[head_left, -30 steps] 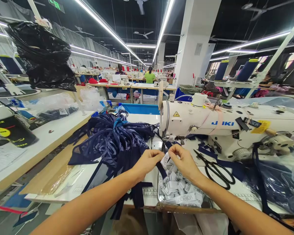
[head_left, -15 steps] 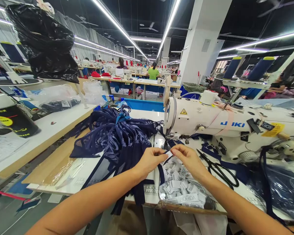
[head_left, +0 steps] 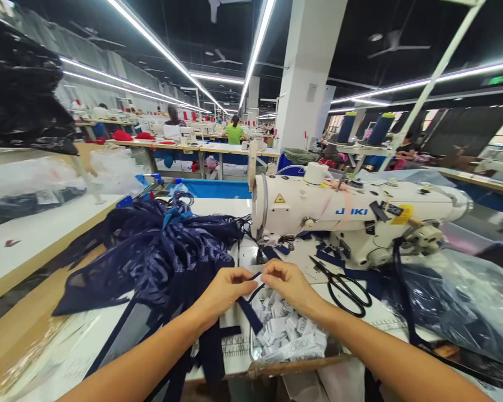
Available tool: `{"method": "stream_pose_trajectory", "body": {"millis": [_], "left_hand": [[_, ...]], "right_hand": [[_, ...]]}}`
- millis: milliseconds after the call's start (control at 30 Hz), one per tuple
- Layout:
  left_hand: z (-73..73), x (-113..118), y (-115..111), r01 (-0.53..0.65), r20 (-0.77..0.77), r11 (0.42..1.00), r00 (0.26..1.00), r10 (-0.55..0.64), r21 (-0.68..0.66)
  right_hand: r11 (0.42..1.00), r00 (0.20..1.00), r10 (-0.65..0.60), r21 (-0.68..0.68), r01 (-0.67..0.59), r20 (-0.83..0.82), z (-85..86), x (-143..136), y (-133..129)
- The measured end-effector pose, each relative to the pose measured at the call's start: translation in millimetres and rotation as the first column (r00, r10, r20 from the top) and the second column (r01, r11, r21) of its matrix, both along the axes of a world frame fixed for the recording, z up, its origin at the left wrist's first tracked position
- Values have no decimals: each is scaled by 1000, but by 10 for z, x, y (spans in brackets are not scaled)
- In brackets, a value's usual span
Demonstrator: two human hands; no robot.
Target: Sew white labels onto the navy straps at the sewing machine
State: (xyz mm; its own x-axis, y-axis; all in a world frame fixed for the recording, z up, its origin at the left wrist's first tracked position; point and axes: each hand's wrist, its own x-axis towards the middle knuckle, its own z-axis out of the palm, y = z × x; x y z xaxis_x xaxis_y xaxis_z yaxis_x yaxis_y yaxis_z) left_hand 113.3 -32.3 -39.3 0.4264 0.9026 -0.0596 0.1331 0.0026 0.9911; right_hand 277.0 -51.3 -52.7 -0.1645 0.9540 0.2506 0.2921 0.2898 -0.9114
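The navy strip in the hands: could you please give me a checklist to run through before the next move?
1. Left hand and right hand both pinching the navy strip: ok.
2. Alignment between the hands: cannot tell, mostly covered.
3. Strip under the sewing machine head: not ok, held in front of it.
4. Scissors apart from the hands: ok, lying to their right.
5. White labels close by: ok, piled just below the hands.

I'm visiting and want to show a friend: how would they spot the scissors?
Find the big white sewing machine with blue lettering. In front of it, to the right of the person's right hand, lie the scissors. They are set apart from the flat navy scraps nearby by two large black handle loops and slim blades.
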Motion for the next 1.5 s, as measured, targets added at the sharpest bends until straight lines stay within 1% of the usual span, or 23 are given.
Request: {"method": "stream_pose_trajectory", "body": {"millis": [67, 100, 133, 167, 200, 233, 267, 300, 333, 367, 400, 467, 533, 633, 700, 833, 967, 1067, 1133, 1233, 1300, 1400, 1500], "left_hand": [[7, -84, 79, 23, -62, 999, 998, -21, 33], [18, -128, 124, 32, -115, 996, 993, -22, 80], [34, -165, 170, 36, -188, 986, 982, -4, 166], [53, -191, 214, 48, -274, 955, 961, 36, 293], [72, -201, 256, 75, -362, 887, 926, 108, 456], [86, -190, 299, 129, -433, 770, 878, 204, 625], [92, -159, 345, 219, -480, 611, 824, 302, 761], [84, -109, 394, 334, -507, 434, 772, 383, 837], [61, -46, 448, 452, -526, 269, 727, 441, 851], [22, 26, 507, 562, -553, 139, 686, 473, 815], [-33, 97, 567, 651, -587, 46, 649, 485, 758], [-172, 214, 679, 758, -654, -47, 591, 471, 651], [-309, 268, 757, 783, -687, -59, 576, 443, 619], [-424, 229, 798, 737, -661, -25, 621, 421, 676], [-427, 155, 798, 710, -632, -46, 653, 417, 703], [-371, 5, 802, 717, -625, -128, 669, 402, 685], [-378, -45, 807, 743, -658, -102, 641, 394, 662], [-411, -19, 790, 763, -674, -86, 612, 414, 640], [-421, 12, 768, 778, -681, -87, 593, 430, 622], [-418, 54, 724, 794, -694, -92, 575, 433, 601], [-413, 67, 696, 800, -701, -88, 567, 432, 593], [-411, 65, 669, 807, -708, -66, 551, 442, 587], [-414, 62, 663, 805, -703, -55, 548, 454, 591]], "right_hand": [[999, 990, 32, 6, -33, 138, -17, 120, 70], [1000, 956, 4, 21, -11, 292, -12, 214, 118], [998, 880, -51, 45, 34, 473, 3, 327, 172], [991, 744, -131, 88, 97, 656, 27, 454, 232], [977, 537, -203, 135, 163, 819, 57, 585, 293], [963, 421, -243, 163, 217, 874, 90, 714, 355], [948, 336, -268, 184, 261, 903, 124, 835, 414], [933, 273, -283, 198, 301, 919, 156, 942, 467], [919, 238, -291, 202, 338, 927, 185, 1033, 513], [907, 199, -290, 203, 368, 936, 210, 1108, 551], [898, 163, -282, 200, 391, 945, 231, 1167, 578], [892, 116, -250, 182, 413, 961, 263, 1247, 603], [901, 88, -216, 164, 400, 972, 279, 1290, 590], [927, 51, -180, 153, 342, 982, 264, 1313, 529], [945, 23, -163, 149, 291, 986, 219, 1318, 485], [969, -50, -141, 148, 198, 989, 69, 1349, 431], [955, -135, -221, 242, 170, 966, -17, 1354, 419], [902, -121, -341, 361, 238, 932, 5, 1192, 438], [894, -79, -375, 383, 231, 924, 20, 977, 461], [942, 25, -324, 320, 99, 946, -8, 614, 494], [957, 98, -286, 280, 69, 953, -52, 460, 505], [973, 272, -227, 206, 105, 935, -114, 480, 489], [989, 455, -119, 146, -25, 883, -166, 710, 439]]}}
